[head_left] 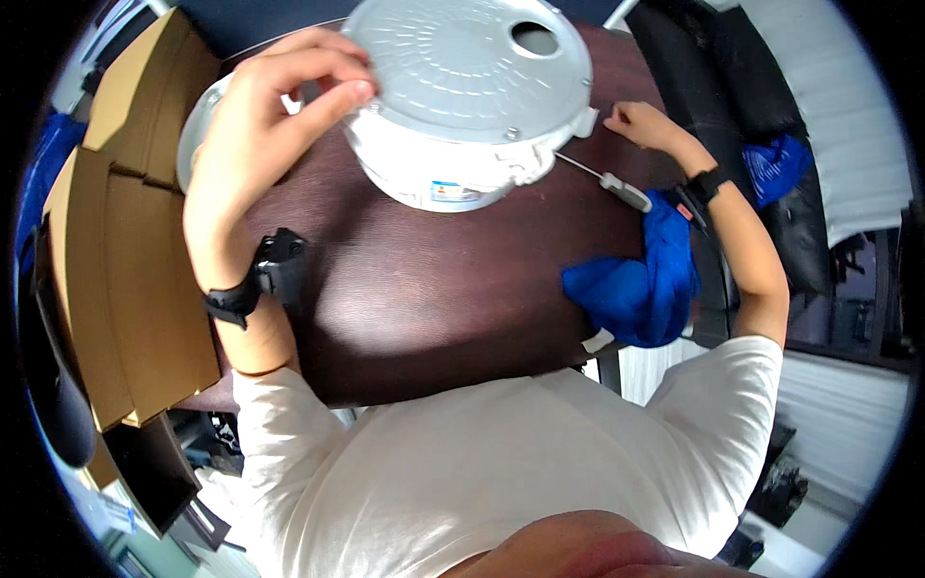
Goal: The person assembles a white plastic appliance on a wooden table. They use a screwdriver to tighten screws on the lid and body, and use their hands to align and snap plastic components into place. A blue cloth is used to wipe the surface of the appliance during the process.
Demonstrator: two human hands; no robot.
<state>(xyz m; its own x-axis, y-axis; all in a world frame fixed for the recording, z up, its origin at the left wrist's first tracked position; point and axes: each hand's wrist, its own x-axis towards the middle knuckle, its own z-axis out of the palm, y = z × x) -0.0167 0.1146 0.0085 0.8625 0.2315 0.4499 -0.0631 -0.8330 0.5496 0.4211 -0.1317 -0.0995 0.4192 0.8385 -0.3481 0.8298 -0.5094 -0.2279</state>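
Observation:
A white round appliance (pixel 414 178) stands at the far middle of the table, topped by a silver metal plate (pixel 434 67) with radiating slots, a round hole and screws along its edge. My left hand (pixel 289 87) grips the left rim of the appliance, thumb and fingers closed at the plate's edge. To the right of the appliance, my right hand (pixel 641 125) is closed with curled fingers, close to the tabletop; what it holds, if anything, is hidden. Between that hand and me lies a screwdriver (pixel 626 192) with a grey handle, its shaft pointing toward the appliance.
Crumpled blue cloth (pixel 636 289) rests at the right of the dark brown table (pixel 414 289). Cardboard boxes (pixel 145 279) line the left side. Behind my left forearm, a pale round dish-like thing (pixel 198 125) is partly covered. A black sofa (pixel 713 96) stands beyond the right edge.

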